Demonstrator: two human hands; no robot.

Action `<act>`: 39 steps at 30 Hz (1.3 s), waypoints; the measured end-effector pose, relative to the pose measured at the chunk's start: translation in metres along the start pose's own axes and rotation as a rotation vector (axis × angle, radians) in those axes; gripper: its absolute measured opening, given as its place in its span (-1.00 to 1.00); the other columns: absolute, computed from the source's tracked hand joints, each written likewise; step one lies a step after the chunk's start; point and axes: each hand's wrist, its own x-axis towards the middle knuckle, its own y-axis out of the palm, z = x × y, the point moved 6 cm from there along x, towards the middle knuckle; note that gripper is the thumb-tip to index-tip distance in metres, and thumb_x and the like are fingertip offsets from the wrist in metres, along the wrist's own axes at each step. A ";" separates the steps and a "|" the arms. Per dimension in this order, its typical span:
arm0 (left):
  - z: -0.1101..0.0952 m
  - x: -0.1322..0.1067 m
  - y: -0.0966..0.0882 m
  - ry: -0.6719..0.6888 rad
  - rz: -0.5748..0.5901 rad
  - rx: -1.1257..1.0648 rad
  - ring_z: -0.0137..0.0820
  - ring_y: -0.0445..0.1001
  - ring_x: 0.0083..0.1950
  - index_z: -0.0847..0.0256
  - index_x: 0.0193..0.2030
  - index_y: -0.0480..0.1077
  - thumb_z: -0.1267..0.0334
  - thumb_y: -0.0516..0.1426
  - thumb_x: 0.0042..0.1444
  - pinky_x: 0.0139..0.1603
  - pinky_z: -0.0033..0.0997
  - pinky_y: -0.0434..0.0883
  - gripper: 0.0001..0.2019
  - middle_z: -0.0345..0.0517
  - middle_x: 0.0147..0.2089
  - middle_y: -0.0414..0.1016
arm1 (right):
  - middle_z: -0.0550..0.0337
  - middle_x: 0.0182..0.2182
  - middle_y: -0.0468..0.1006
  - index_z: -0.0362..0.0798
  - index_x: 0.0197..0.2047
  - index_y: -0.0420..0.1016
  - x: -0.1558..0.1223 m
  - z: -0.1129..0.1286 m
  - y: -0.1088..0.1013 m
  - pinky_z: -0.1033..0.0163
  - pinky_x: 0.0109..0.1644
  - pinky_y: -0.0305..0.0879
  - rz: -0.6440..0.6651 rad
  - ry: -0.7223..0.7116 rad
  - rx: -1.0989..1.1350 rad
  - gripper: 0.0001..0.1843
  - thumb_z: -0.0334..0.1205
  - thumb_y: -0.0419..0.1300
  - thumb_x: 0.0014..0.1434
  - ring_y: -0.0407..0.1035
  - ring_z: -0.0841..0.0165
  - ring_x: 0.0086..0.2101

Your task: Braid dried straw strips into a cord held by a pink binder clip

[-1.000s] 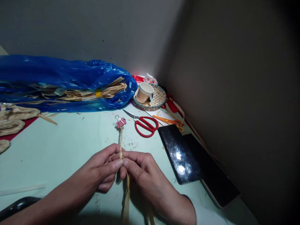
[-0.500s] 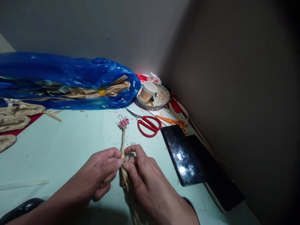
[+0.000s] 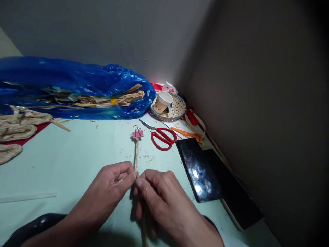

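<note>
A thin braided straw cord [image 3: 137, 154] runs toward me from a pink binder clip [image 3: 138, 134] clamped on its far end. My left hand [image 3: 110, 192] pinches the cord's near end between thumb and fingertips. Touching the same spot from the right, my right hand [image 3: 167, 197] is closed, thumb against bent fingers, on the straw strands. Loose strands [image 3: 145, 236] hang below the hands, mostly hidden by the right one. Red-handled scissors [image 3: 163, 138] lie just right of the clip, blades pointing away to the left.
Behind lies a blue plastic bag [image 3: 102, 75] with a straw bundle [image 3: 128, 97]. A woven basket [image 3: 178, 106] holds a paper cup [image 3: 162, 102]. Orange scissors [image 3: 186, 132] and two dark tablets, one a black tablet [image 3: 197, 171], lie right. Woven straw pieces [image 3: 20, 132] sit left.
The right index finger, stretched along the cord before, has curled down beside the thumb. The clip has turned to face me squarely, and the loose strands below have shifted.
</note>
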 end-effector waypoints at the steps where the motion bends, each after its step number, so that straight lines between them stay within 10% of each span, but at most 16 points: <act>1: 0.000 -0.001 0.001 0.002 0.009 -0.008 -0.42 0.22 -0.47 0.14 -0.56 0.25 0.00 0.14 0.12 -0.41 -0.43 0.19 -0.65 -0.33 -0.57 0.27 | 0.23 -0.54 0.49 -0.04 -0.32 0.40 -0.001 -0.001 0.005 0.37 -0.52 0.11 0.036 0.007 0.062 -0.53 -0.02 -0.16 0.48 0.25 0.49 -0.64; 12: 0.012 -0.006 0.009 -0.251 0.177 -0.335 -0.63 -0.30 -0.65 0.16 -0.48 0.32 -0.16 0.26 0.04 -0.66 -0.54 -0.27 -0.57 -0.57 -0.70 -0.11 | 0.15 -0.53 0.28 0.07 -0.07 0.55 0.000 0.001 0.012 0.33 -0.61 -0.24 -0.023 0.110 -0.499 -0.62 -0.05 -0.08 0.35 0.02 0.35 -0.55; 23: 0.019 -0.012 0.015 -0.258 0.179 -0.640 -0.64 -0.33 -0.61 0.14 -0.46 0.24 -0.04 0.34 0.06 -0.66 -0.62 -0.23 -0.59 -0.57 -0.65 -0.15 | 0.10 -0.49 0.47 -0.04 -0.46 0.41 -0.005 0.010 -0.002 0.21 -0.40 -0.05 -0.073 -0.076 -0.646 -0.58 -0.01 0.03 0.37 0.11 0.39 -0.50; 28: 0.022 -0.011 0.016 -0.235 0.149 -0.596 -0.63 -0.34 -0.60 0.12 -0.46 0.21 -0.07 0.32 0.05 -0.66 -0.59 -0.26 -0.57 -0.55 -0.63 -0.14 | 0.21 -0.59 0.37 -0.05 -0.56 0.35 -0.007 0.011 -0.023 0.25 -0.44 -0.02 -0.098 -0.083 -0.519 -0.45 0.14 0.10 0.34 0.15 0.41 -0.54; 33: 0.015 -0.010 0.017 -0.222 0.111 -0.482 -0.64 -0.35 -0.61 0.11 -0.45 0.21 -0.18 0.31 -0.01 -0.67 -0.62 -0.26 -0.52 -0.61 -0.66 -0.16 | 0.05 -0.09 0.51 -0.07 0.02 0.41 -0.007 0.023 -0.032 0.17 -0.03 0.23 -0.286 -0.324 -0.417 -0.76 -0.18 0.17 0.33 0.38 0.23 -0.09; 39: 0.014 -0.012 0.015 -0.178 0.053 -0.395 -0.62 -0.34 -0.62 0.10 -0.47 0.18 -0.23 0.24 0.02 -0.69 -0.64 -0.23 -0.52 -0.62 -0.69 -0.18 | 0.28 -0.43 0.36 -0.04 -0.34 0.27 0.014 0.016 -0.009 0.30 -0.27 0.14 -0.085 -0.283 -0.154 -0.79 -0.43 -0.05 0.33 0.24 0.41 -0.38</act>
